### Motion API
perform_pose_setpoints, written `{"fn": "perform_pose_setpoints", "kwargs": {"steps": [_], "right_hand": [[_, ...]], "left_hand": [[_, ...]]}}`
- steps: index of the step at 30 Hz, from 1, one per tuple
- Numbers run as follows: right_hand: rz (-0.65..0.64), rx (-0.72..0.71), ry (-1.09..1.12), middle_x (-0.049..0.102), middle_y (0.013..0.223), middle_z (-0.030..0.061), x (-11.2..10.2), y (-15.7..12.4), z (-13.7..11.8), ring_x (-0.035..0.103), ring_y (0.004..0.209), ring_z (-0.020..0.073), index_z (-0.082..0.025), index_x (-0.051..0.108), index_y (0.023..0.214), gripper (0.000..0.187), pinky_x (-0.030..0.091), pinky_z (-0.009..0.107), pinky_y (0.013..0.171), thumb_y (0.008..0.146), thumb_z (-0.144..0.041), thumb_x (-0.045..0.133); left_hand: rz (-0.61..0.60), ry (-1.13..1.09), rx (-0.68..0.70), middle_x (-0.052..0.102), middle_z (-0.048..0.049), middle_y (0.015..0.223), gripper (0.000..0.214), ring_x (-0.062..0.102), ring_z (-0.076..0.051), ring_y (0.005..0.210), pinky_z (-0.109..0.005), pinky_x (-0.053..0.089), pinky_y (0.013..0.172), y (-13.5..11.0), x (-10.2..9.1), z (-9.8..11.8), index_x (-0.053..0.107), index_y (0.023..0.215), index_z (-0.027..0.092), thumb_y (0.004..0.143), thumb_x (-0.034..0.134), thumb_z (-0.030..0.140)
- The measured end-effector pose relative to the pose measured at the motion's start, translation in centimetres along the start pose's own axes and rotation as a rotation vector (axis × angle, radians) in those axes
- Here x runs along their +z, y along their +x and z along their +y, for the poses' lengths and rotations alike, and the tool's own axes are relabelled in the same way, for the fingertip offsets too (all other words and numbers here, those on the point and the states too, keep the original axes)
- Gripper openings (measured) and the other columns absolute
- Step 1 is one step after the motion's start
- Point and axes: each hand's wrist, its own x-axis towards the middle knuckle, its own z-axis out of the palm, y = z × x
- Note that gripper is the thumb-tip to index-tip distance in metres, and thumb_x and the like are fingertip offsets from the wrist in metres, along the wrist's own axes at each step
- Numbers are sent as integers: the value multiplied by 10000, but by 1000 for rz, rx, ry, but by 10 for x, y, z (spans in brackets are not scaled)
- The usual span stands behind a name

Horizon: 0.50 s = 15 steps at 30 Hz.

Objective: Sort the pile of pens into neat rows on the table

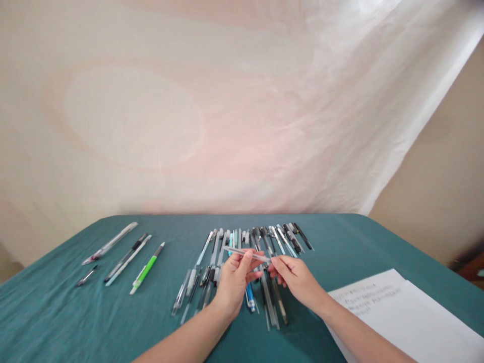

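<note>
Between my two hands is a slim, translucent pen [239, 250], held almost level above the table. My left hand [239, 275] pinches its barrel between thumb and fingers. At the pen's right end, the fingertips of my right hand [293, 275] are closed on it; exactly which part they grip is too small to tell. Beneath and behind the hands lie many pens in two rough rows, among them a blue pen [250, 297], a clear pen [181, 292] and a black pen [302, 234]. My hands hide part of these rows.
A green cloth covers the table [151, 327]. On the left lie a green pen [147, 271], a black pen [124, 258], a long clear pen [111, 243] and a short dark piece [86, 276]. White paper sheets [412, 317] with writing lie at right. A pale sheet [242, 111] hangs behind.
</note>
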Motion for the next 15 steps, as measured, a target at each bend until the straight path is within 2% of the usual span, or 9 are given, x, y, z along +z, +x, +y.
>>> {"fn": "perform_pose_setpoints", "kwargs": {"steps": [3, 8, 13, 15], "right_hand": [[2, -31, -10, 517, 578, -19, -1, 0, 0, 484, 510, 99, -157, 579, 788, 309, 386, 195, 476, 806, -441, 458], [-4, 28, 3, 572, 616, 15, -1, 2, 2, 489, 487, 101, -140, 591, 748, 412, 388, 207, 459, 840, -469, 361], [4, -16, -21, 547, 614, -12, -4, 3, 2, 482, 514, 98, -151, 593, 801, 294, 389, 195, 475, 760, -436, 532], [-4, -2, -9, 537, 595, -17, -5, 3, 2, 474, 501, 96, -150, 593, 811, 304, 383, 194, 467, 764, -442, 524]], "left_hand": [[12, 6, 1, 613, -120, 1024, 297, 585, -213, 941, -216, 500, 607, 0, -1, 0, 494, 943, 140, 760, 546, 369], [2, 17, 0, 618, -115, 1015, 304, 591, -214, 927, -212, 498, 588, -1, -1, -1, 497, 945, 142, 757, 547, 376], [6, 28, 9, 617, -120, 1014, 303, 585, -222, 941, -220, 501, 594, -1, -3, -2, 497, 945, 140, 760, 542, 375], [5, 29, 9, 615, -120, 1018, 300, 583, -222, 945, -217, 500, 589, -1, -2, -2, 497, 946, 140, 763, 538, 376]]}}
